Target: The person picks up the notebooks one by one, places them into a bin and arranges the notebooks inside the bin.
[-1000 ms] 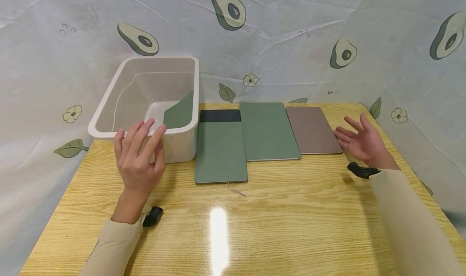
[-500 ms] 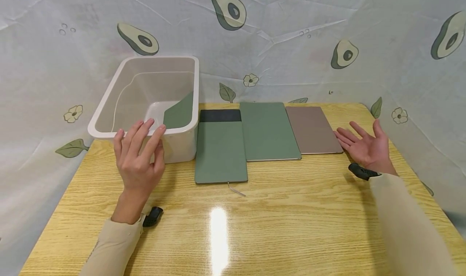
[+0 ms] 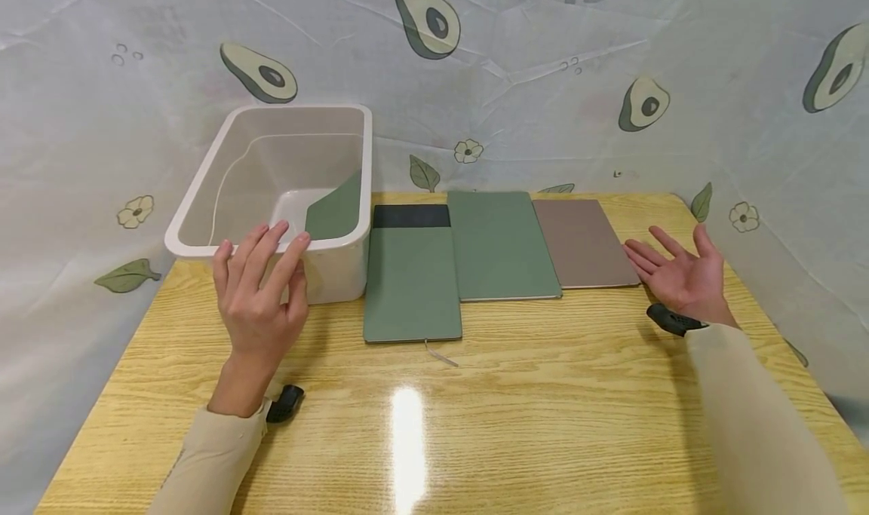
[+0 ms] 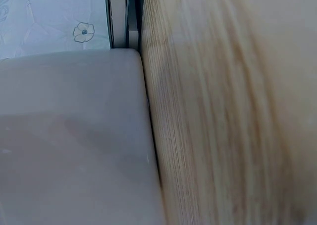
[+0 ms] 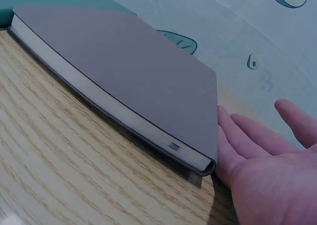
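Observation:
My left hand [image 3: 261, 296] holds the front rim of a light plastic bin [image 3: 336, 274], its fingers over the edge and its thumb on the outside. Inside the bin, a flat green thing [image 3: 336, 209] leans at the right; most of it is hidden by the wall. In the right wrist view, my right hand [image 5: 277, 170] lies palm up, fingers touching the right edge of a brown notebook [image 5: 129, 61]. To that notebook's left lie a larger green notebook [image 3: 505, 247] and a green notebook with a dark top band [image 3: 414, 285], which sits against the bin.
Everything stands on a wooden table [image 3: 529, 409] backed by a pale cloth [image 3: 529, 108] with avocado prints. A thin ribbon [image 3: 441, 354] sticks out from the front of the banded notebook. The left wrist view shows the bin's outer wall [image 4: 74, 136] on the table.
My right hand has turned further palm up, its fingers staying at the brown notebook's edge. The left hand, the bin and the notebooks have stayed in place.

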`<state>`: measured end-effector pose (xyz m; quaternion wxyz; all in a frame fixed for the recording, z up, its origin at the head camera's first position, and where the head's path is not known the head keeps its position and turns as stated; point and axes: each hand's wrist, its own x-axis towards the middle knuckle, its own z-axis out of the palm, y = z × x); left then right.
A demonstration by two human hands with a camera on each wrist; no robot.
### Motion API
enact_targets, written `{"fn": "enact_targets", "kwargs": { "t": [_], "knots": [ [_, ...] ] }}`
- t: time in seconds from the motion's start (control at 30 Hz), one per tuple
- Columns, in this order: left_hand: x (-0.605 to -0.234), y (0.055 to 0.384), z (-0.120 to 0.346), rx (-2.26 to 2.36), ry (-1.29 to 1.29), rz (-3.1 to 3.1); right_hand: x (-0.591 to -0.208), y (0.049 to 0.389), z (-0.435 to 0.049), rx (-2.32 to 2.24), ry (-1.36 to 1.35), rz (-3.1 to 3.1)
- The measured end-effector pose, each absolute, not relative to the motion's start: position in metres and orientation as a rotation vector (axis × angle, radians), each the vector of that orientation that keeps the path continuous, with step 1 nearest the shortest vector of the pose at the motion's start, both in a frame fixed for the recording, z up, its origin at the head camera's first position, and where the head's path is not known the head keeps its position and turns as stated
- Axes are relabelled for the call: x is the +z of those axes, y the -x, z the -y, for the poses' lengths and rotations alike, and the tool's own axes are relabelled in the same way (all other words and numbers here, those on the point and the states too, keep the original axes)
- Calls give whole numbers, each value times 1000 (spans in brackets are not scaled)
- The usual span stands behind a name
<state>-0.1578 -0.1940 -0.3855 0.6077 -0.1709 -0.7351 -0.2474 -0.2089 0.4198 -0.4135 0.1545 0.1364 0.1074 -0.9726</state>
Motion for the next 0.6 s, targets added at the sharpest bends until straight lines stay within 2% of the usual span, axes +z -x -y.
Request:
{"fn": "enact_targets", "kwargs": {
  "t": [0.3,0.47,0.6],
  "knots": [
    [-387,157,196,-563,399,1697,-412,212,-418,-2762,-442,-416],
    [-389,157,197,-563,404,1695,-410,212,-416,-2666,-440,-665],
    [-391,157,198,-563,408,1689,-407,215,-411,-2536,-541,-911]
  ]
}}
